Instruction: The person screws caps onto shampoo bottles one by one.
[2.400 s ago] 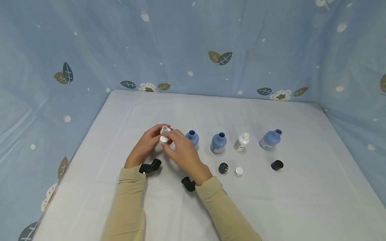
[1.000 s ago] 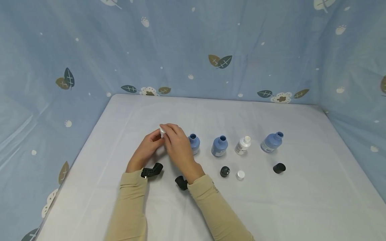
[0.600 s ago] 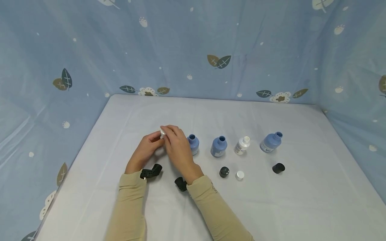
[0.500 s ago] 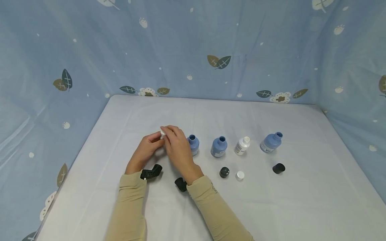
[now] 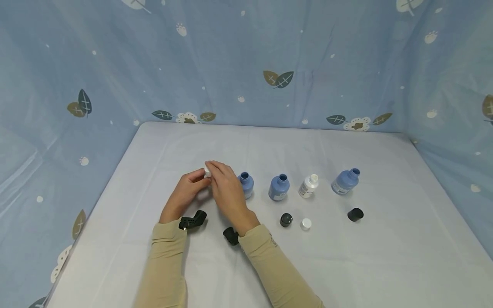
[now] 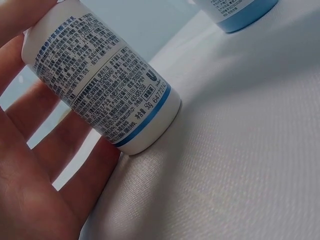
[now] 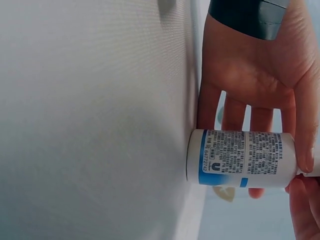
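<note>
A small white bottle (image 7: 242, 159) with dense print and a blue band stands upright on the table. My left hand (image 5: 184, 192) holds it, with the fingers curled round its far side and the thumb near its shoulder. At the bottle's top, a white cap (image 5: 208, 172) sits between the thumb and fingers of my right hand (image 5: 230, 192), which pinch it. In the right wrist view only part of this cap shows at the edge, at the neck. How far it is seated on the neck cannot be seen. Right of my hands stands a blue bottle (image 5: 247, 186) without a cap, partly hidden.
Farther right stand an uncapped blue bottle (image 5: 279, 188), an uncapped white bottle (image 5: 308, 186) and another uncapped blue bottle (image 5: 344, 182). In front of them lie a black cap (image 5: 286, 220), a white cap (image 5: 306, 224) and a second black cap (image 5: 355, 214).
Earlier, my right hand held the white cap beside the bottle's open neck. Now the cap is at the bottle's top. Over the last second, the right fingers have shifted only slightly around it.
</note>
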`<state>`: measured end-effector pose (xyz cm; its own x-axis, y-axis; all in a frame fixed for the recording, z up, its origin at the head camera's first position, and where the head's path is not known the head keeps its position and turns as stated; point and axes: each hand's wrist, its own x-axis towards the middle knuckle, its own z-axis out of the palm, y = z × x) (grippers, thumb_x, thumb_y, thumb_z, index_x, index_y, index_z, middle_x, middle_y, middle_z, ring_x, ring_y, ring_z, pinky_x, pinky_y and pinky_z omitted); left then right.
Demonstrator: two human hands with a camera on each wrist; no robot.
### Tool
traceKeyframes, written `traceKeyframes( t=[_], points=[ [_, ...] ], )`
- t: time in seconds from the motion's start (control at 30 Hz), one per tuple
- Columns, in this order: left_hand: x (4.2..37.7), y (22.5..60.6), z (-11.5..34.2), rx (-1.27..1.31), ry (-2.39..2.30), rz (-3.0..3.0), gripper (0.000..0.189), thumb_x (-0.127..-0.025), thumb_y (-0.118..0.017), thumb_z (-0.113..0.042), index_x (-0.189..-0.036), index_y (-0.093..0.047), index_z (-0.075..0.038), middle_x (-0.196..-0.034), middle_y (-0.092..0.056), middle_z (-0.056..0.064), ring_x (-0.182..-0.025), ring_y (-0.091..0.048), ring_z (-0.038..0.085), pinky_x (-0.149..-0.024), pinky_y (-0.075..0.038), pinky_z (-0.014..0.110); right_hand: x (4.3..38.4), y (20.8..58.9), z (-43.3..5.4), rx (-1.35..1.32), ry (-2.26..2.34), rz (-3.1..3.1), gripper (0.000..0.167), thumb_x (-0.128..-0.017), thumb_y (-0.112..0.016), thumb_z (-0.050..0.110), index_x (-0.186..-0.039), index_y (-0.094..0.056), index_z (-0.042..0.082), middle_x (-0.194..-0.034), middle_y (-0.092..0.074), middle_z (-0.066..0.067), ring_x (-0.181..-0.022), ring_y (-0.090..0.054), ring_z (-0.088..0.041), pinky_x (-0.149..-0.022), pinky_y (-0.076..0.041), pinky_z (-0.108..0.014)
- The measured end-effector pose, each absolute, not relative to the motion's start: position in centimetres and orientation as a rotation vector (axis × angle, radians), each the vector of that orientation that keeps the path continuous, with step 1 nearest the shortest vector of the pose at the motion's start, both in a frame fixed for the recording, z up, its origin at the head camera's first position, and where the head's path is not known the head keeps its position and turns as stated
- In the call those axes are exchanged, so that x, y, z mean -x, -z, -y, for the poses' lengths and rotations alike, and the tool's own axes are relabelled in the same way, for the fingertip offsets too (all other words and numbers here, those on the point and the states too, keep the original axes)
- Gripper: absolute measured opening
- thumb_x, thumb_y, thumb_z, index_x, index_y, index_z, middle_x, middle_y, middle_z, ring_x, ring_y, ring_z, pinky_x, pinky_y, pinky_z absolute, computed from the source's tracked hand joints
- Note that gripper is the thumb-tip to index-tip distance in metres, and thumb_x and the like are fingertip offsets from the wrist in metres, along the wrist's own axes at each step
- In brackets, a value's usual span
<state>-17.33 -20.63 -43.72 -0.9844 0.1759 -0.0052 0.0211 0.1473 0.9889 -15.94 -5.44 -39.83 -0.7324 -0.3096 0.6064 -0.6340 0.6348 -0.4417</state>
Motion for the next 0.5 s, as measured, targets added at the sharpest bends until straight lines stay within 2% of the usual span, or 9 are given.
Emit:
traceKeyframes(
  t=[0.1, 0.33, 0.5],
  points=[
    [17.33, 43.75, 20.68, -0.195, -1.970, -2.279, 0.030, -0.083, -0.061, -0.037, -0.096, -0.061, -0.009, -0.094, -0.058, 0.004, -0.088, -0.047, 0.015, -0.078, -0.038, 0.026, 16.08, 40.00, 5.47, -0.728, -0.929, 2.353, 0.030, -0.089, -0.052, 0.006, -0.119, -0.057, 0.007, -0.115, -0.055, -0.002, -0.105, -0.050, -0.014, -0.087, -0.039, -0.021],
    [17.26, 43.77, 20.79, -0.209, -1.992, -2.235, 0.039, -0.084, -0.060, -0.036, -0.115, -0.060, -0.013, -0.114, -0.058, 0.003, -0.105, -0.049, 0.016, -0.088, -0.038, 0.029, 16.08, 40.05, 5.46, -0.695, -0.970, 2.323, 0.028, -0.088, -0.054, 0.007, -0.115, -0.059, 0.008, -0.110, -0.056, -0.001, -0.100, -0.052, -0.013, -0.083, -0.041, -0.019],
    [17.32, 43.63, 20.76, -0.194, -2.002, -2.231, 0.043, -0.083, -0.061, -0.037, -0.121, -0.057, -0.017, -0.120, -0.055, 0.002, -0.110, -0.047, 0.015, -0.091, -0.037, 0.030, 16.07, 40.07, 5.46, -0.667, -0.984, 2.326, 0.027, -0.088, -0.055, 0.008, -0.114, -0.059, 0.009, -0.108, -0.055, -0.002, -0.098, -0.053, -0.013, -0.081, -0.043, -0.020]
  ],
)
